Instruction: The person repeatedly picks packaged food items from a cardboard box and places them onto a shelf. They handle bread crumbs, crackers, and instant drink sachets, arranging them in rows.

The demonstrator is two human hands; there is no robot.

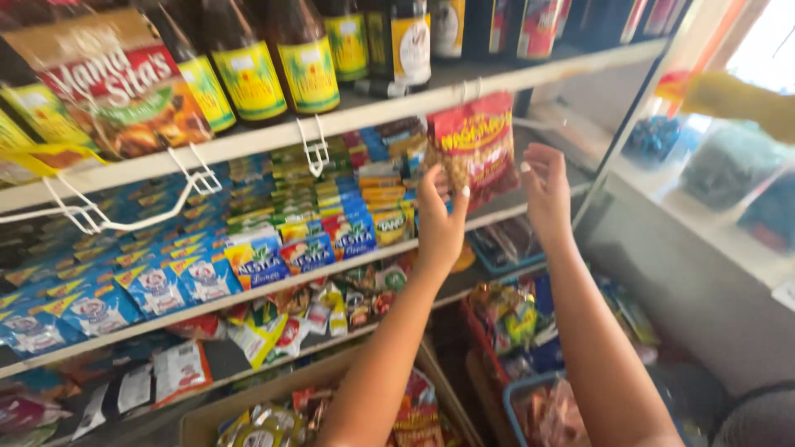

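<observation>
Head view, looking up at store shelves.

At 10 o'clock: a white wire hook juts from the edge of the top shelf. Brown bottles with yellow labels stand upright in a row on that shelf, from 11 to 12 o'clock.

Below, at 9 o'clock: rows of blue sachets lean along the middle shelf, with yellow and green drink-mix packets just right of them.

At 6 o'clock: a cardboard box with mixed snack packs inside.

Centre: left hand, palm away from the camera, fingers curled against the lower left edge of the red snack bag; thumb side touches the bag. A full grip cannot be told.

The red snack bag hangs from the front edge of the top shelf at about 1 o'clock. Long axis runs near vertical, top tilted slightly right; printed face toward the camera, bottom end pointing down.

Right hand, just right of the bag, open, fingers spread and loosely bent, holding nothing, near the bag's right edge but apart from it.

At 4 o'clock: a blue basket of packets.
</observation>
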